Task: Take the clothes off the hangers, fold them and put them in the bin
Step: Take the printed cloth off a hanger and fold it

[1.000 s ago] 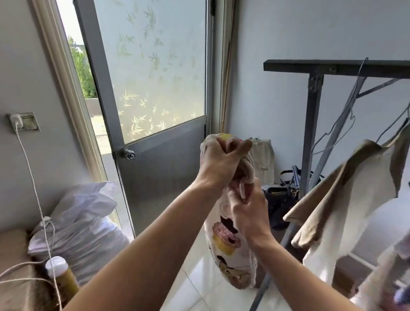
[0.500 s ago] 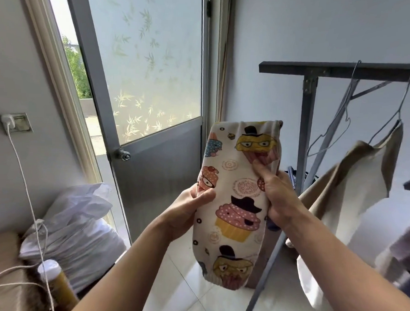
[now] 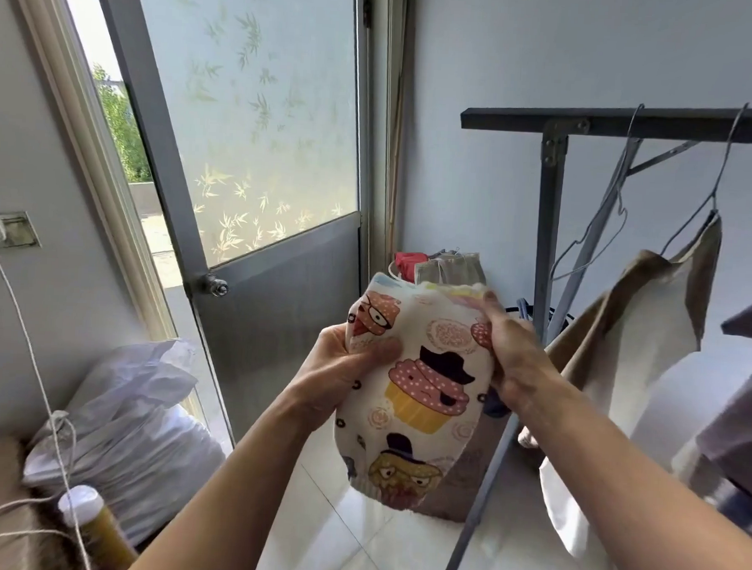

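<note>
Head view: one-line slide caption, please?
Left hand and right hand grip a cream cupcake-print garment beside a beige garment hanging on a grey metal rack.

Open room in middle, over white tile floor [image 3: 352, 545]. Dark metal clothes rack [image 3: 547, 232] and hanging beige cloth [image 3: 637, 342] block right side. Grey metal door [image 3: 276, 332] stands ahead, white plastic bag [image 3: 132, 420] low left.

A garment [image 3: 421, 387] hangs in the middle, between the left hand [image 3: 339, 370] gripping its left edge and the right hand [image 3: 514, 357] gripping its upper right edge. Behind it, on the floor in the corner, stands a bag [image 3: 449, 267]. The door [image 3: 259, 148] is behind and to the left, the rack [image 3: 550, 172] to the right, with a shirt [image 3: 638, 324] hanging from its bar. At lower left a sack [image 3: 133, 403] lies beside the door frame, with a bottle [image 3: 92, 518] in front of it. A socket [image 3: 13, 231] is on the left wall, and a cable [image 3: 27, 332] runs down from it.
</note>
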### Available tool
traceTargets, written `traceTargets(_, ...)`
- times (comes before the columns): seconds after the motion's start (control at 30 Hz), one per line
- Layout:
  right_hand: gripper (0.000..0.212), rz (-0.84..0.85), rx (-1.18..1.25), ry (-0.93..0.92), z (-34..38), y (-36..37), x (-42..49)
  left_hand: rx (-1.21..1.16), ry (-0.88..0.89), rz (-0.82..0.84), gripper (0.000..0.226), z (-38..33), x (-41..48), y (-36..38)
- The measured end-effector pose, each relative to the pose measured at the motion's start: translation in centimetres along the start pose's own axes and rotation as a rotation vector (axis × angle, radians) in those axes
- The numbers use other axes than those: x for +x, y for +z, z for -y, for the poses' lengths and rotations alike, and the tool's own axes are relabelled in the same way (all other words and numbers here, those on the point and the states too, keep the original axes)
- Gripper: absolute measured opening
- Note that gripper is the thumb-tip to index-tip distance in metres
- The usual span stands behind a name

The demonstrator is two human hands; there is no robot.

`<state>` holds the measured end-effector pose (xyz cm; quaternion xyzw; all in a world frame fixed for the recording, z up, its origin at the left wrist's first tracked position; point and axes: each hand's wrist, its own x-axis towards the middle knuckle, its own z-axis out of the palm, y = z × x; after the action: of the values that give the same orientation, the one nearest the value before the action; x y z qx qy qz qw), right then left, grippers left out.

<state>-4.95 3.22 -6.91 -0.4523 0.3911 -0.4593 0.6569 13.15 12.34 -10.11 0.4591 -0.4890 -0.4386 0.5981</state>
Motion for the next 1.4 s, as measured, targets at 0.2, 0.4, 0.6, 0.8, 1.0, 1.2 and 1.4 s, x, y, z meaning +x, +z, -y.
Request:
traceTargets(0.2,0.083,0.135,-0.769,-0.326,-1.2,-3.9,0.9,-0.083,0.043,-0.016,0.027,-1.7,0.1,-0.2)
traceTargets(0.4,0.051,0.273,-0.739,-0.554,-1.6,-2.3,0.5,-0.182,0.054,-0.012,0.041,-2.3,0.7,-0.2)
traceTargets(0.6,0.020,0.345,-0.276,-0.355,-2.3,-2.3,-0.1,-0.118,0.005,-0.180,0.034,-2.6,1.3,0.6)
traceTargets(0.8,0.035,0.402,-0.040,-0.216,-2.5,-1.3,-0.4,-0.057,0.055,-0.293,0.036,-2.1,1.9,1.5)
traceTargets(1.0,0.097,0.559,-0.059,-0.168,-3.5,-1.8,-0.9,0.111,0.241,-0.425,0.026,-1.0,2.6,2.7)
traceTargets(1.2,0.072,0.276,-0.157,-0.209,-4.8,-3.4,-1.5,0.237,0.331,-0.472,0.027,1.2,3.3,4.8)
traceTargets(1.4,0.054,0.347,0.081,-0.039,-5.9,-6.3,-2.1,0.400,0.164,-0.681,0.053,4.4,2.9,4.9)
